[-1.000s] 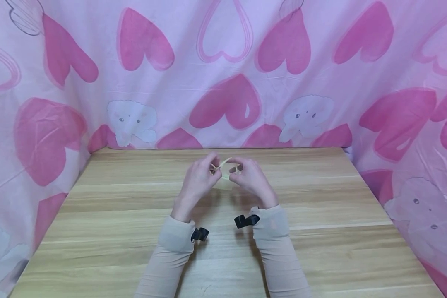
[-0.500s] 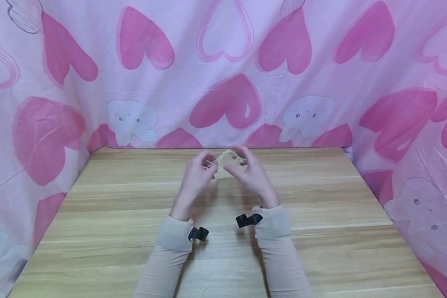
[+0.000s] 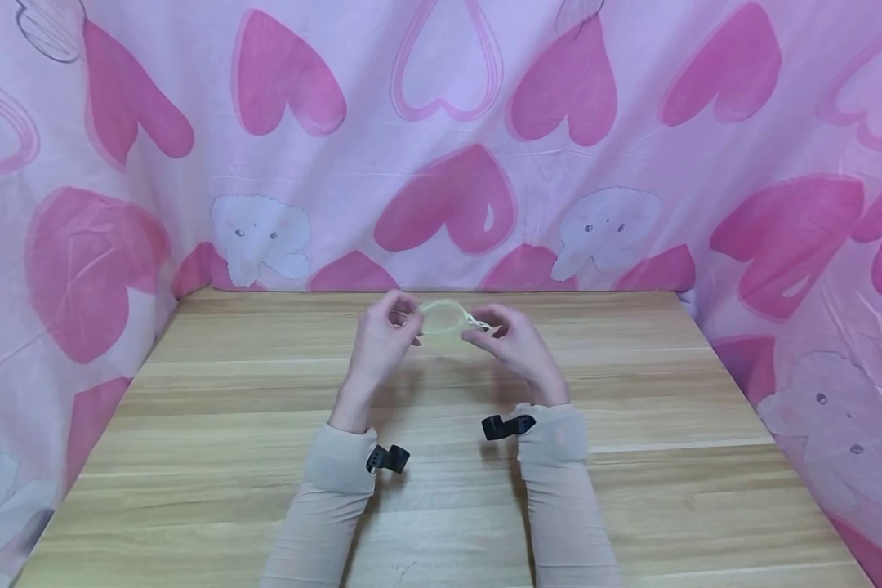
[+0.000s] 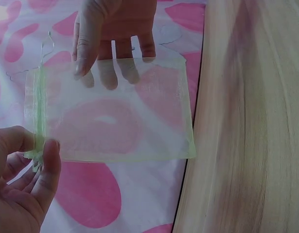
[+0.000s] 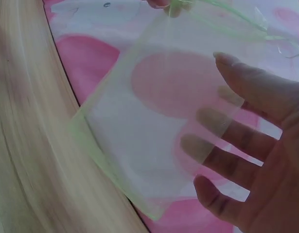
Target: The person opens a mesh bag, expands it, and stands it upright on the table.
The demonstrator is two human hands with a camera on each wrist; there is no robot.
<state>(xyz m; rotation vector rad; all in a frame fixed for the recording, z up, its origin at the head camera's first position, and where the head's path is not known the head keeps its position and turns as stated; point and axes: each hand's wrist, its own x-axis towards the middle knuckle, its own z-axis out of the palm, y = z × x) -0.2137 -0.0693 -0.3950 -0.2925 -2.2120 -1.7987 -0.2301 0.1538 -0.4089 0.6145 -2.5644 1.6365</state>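
A sheer pale yellow-green drawstring pouch point(image 3: 444, 320) is held up above the far part of the table. My left hand point(image 3: 384, 333) pinches one corner of its gathered mouth between thumb and fingers, as the left wrist view shows. At the pouch's other side is my right hand point(image 3: 516, 341). In the right wrist view its fingers point(image 5: 232, 165) are spread behind the see-through cloth, with the thumb on the near side. A thin cord loop point(image 4: 47, 43) sticks out from the mouth opposite my left hand. The pouch point(image 4: 115, 111) looks flat, with nothing visible inside.
The wooden table point(image 3: 441, 506) spreads beneath both arms. A pink curtain point(image 3: 441, 188) with hearts and pale animal figures hangs behind it and along both sides. Black wrist cameras point(image 3: 389, 459) sit on both sleeves.
My hands have drawn apart, the right moving right and the left slightly left. The pouch's mouth now shows as a rounded loop between them, and the right fingers have loosened.
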